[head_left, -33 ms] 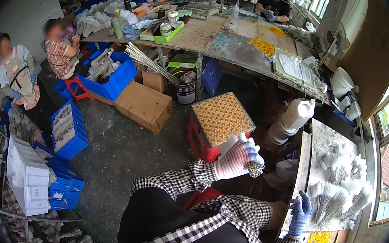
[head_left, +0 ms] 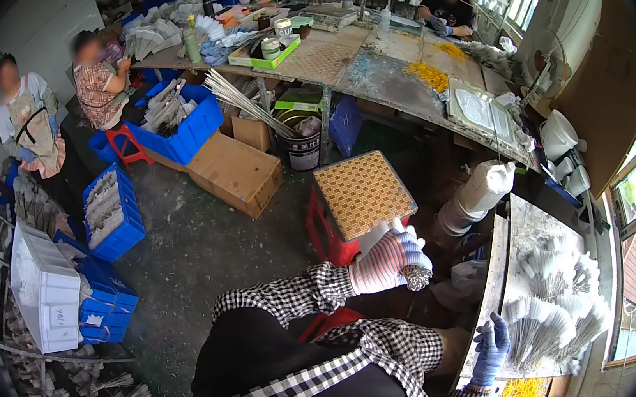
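My left hand (head_left: pixel 390 262), in a white glove with red and blue stripes, is closed around a bundle (head_left: pixel 418 276). The bundle's round, silvery end pokes out below the fingers, and pale tips show above the fist beside a patterned stool top. Lower right, my right hand (head_left: pixel 490 350) wears a blue glove and holds nothing I can see. Its fingers are partly spread at the left edge of a sloping board (head_left: pixel 525 241). On that board, right beside this hand, lie several fanned bunches of thin grey strands with white tips (head_left: pixel 541 330).
The square patterned stool top (head_left: pixel 364 193) rests over a red stool (head_left: pixel 320 233) ahead. A white-wrapped cylinder (head_left: pixel 478 194) stands beyond the board. Yellow bands (head_left: pixel 522 393) lie below it. Blue crates (head_left: pixel 112 214) and a cardboard box (head_left: pixel 237 172) sit left; co-workers are around a long worktable (head_left: pixel 374 67).
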Available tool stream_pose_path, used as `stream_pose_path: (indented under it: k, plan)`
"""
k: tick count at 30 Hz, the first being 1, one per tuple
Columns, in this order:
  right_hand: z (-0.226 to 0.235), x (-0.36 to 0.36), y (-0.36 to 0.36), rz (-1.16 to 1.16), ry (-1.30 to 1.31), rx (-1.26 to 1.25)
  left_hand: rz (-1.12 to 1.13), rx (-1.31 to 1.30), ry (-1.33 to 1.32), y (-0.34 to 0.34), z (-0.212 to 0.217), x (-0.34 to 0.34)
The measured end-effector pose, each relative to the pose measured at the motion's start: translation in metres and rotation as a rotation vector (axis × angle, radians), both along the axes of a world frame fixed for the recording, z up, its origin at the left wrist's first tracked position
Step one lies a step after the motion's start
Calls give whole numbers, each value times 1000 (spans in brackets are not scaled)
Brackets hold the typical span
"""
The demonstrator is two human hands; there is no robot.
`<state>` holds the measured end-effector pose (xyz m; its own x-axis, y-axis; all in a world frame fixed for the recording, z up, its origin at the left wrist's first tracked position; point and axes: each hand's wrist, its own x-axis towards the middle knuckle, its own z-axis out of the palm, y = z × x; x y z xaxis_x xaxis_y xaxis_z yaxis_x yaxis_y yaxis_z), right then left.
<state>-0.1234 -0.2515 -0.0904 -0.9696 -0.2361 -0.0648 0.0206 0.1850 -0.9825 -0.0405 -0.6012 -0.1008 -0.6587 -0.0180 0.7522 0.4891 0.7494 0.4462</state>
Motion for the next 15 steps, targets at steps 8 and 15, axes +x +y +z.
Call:
stream_pose_path:
  k: [8, 15]
  plan:
    - [-6, 8, 11, -98, -29, -25, 51, 44, 28, -2, 2, 5]
    - [-1, 11, 14, -86, -35, -20, 48, 61, 13, 1, 2, 6]
